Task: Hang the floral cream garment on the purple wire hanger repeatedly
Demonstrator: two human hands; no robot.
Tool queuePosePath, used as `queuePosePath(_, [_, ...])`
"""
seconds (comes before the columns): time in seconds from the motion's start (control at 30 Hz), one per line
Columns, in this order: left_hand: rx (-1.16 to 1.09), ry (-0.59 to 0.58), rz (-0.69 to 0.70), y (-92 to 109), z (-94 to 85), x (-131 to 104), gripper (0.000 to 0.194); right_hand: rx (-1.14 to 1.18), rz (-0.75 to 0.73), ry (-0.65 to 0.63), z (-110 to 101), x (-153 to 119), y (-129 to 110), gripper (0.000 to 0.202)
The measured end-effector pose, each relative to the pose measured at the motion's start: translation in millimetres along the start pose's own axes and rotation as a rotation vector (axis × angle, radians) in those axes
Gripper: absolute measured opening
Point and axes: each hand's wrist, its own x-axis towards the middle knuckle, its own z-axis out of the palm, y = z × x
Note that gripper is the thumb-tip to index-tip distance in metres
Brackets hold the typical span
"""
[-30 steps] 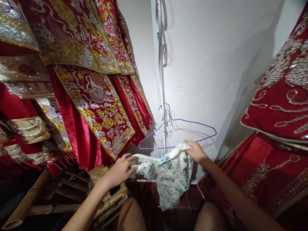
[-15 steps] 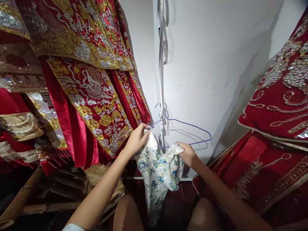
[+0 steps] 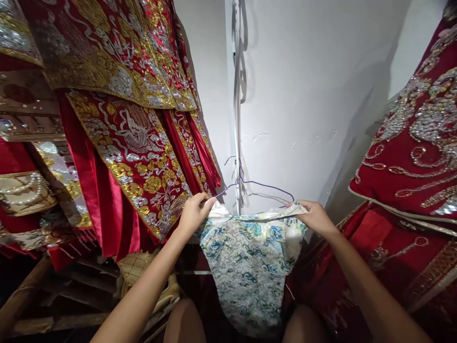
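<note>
"Red embroidered clothes (image 3: 135, 138) crowd your left, and another red outfit (image 3: 410, 176) closes off your right. Where's your open room?"

"Straight ahead, between them. Bare pale wall (image 3: 303, 105) spreads above your grips, widest to the right of the white post (image 3: 237, 114). Lower down, your knees flank the flowered shirt (image 3: 250, 257)."

"What edges are near you?"

"The bottom edge of the left-hand clothes is just beside your left grip (image 3: 195, 213). Your right forearm crosses in front of the right-hand outfit."

"And your hold?"

"Your left grip pinches one top corner of the shirt, your right grip (image 3: 316, 216) the other. It hangs between them, spread wide, neckline up."

"The purple hanger (image 3: 266, 184)?"

"It rises above the neckline, its arms sloping down toward both grips. I can't tell whether its ends sit inside the cloth."
</note>
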Motion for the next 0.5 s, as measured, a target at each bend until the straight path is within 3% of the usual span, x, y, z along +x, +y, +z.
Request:
queuePosePath(0.07, [0.005, 0.022, 0.017, -3, 1.4, -2, 0.03, 0.009, -0.012, 0.094, 5, 2, 3, 0.07])
queuePosePath(0.13, [0.013, 0.045, 0.03, -6, 1.6, -4, 0.03, -0.014, -0.013, 0.105, 9, 6, 6, 0.077])
queuePosePath(0.23, [0.006, 0.036, 0.012, -7, -0.2, -6, 0.028, -0.066, -0.01, 0.016, 13, 7, 6, 0.042])
queuePosePath(0.3, [0.011, 0.02, -0.028, -8, -1.9, -6, 0.026, -0.089, -0.031, 0.057, 13, 4, 3, 0.035])
queuePosePath(0.4, [0.03, 0.018, -0.065, -8, -3.4, -6, 0.024, -0.135, -0.065, 0.177, 12, 0, -1, 0.065])
queuePosePath(0.5, [0.045, 0.003, -0.056, -8, -4.6, -5, 0.025, -0.136, -0.014, 0.11, 15, 5, 3, 0.083])
